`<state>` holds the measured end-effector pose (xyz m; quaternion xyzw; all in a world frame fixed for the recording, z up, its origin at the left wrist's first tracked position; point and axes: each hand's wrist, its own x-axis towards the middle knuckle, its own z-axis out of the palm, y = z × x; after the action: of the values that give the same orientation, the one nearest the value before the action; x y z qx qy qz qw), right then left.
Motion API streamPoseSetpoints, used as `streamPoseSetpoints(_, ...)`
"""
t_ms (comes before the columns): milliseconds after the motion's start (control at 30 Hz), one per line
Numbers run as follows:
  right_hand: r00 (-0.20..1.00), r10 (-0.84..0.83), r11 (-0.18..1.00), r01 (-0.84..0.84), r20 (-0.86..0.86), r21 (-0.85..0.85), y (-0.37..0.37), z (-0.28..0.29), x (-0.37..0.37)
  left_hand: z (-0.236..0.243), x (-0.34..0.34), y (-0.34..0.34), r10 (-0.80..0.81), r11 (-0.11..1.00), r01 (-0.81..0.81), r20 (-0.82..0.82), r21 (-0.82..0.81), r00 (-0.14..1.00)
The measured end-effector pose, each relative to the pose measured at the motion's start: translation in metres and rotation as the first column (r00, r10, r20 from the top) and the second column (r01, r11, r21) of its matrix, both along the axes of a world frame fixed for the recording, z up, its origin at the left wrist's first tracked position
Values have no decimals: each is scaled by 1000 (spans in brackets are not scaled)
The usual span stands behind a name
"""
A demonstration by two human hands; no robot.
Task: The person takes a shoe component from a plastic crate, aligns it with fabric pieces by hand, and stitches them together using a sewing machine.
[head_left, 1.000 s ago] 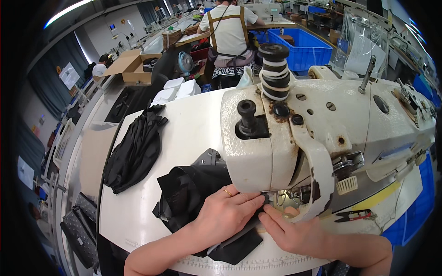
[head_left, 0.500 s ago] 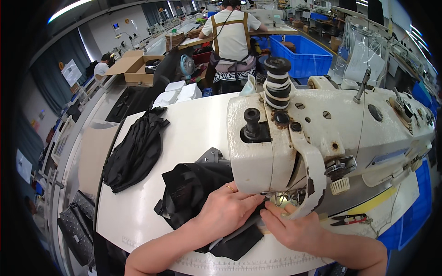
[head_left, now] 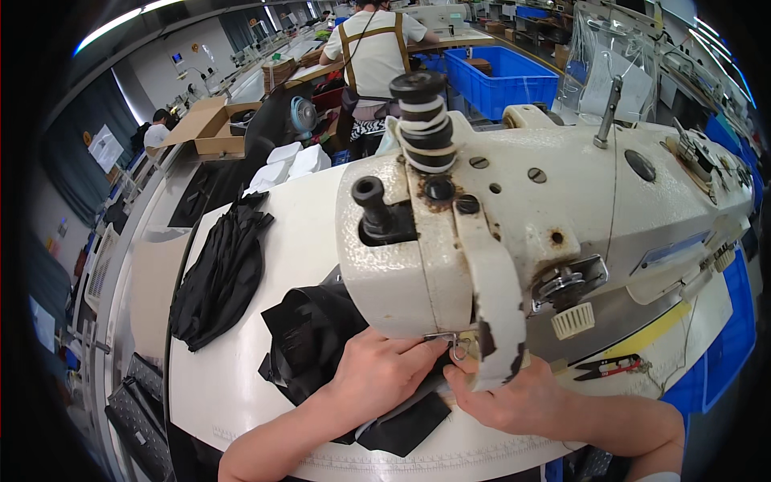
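Observation:
A white industrial sewing machine (head_left: 401,281) with chipped, rusty paint fills the right half of the head view. Black fabric (head_left: 313,333) lies bunched on its table, and a flat piece of it reaches toward the front edge. My left hand (head_left: 377,365) presses and grips this cloth left of the needle area, with its fingers bent together. On the other side, my right hand (head_left: 502,398) pinches the cloth's edge just below the metal presser parts (head_left: 458,345). The machine's curved white lever partly covers my right fingers. The needle point cannot be made out.
More gathered black fabric (head_left: 221,277) lies at the table's left. Red-and-black thread snips (head_left: 610,367) rest right of my right hand. White bundles (head_left: 293,161), an open cardboard box (head_left: 217,132) and a blue crate (head_left: 502,80) stand beyond; a person (head_left: 373,52) sits with their back to me.
The view has shifted and tilted, so the machine appears larger and further left. Both hands stay at the cloth by the presser area, with little change in grip.

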<state>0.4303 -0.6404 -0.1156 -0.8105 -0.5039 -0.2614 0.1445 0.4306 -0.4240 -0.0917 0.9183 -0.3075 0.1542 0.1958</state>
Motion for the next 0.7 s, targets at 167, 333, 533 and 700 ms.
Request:
streamPoseSetpoints(167, 1000, 26, 1000, -26, -4, 6, -4, -1, -2, -7, 0, 4, 76, 972, -110, -171, -206, 982)
streamPoseSetpoints(333, 999, 51, 998, -50, -15, 49, -4, 0, -3, -25, -4, 11, 92, 903, -276, -480, -329, 872)
streamPoseSetpoints(533, 999, 37, 999, -38, 20, 38, -5, -5, -2, -16, -1, 3, -6, 819, -317, -559, -479, 829)
streamPoseSetpoints(700, 999, 50, 995, -50, 10, 81, -4, -4, 1, -1, -4, 0, 115, 949, -219, -395, -228, 912)
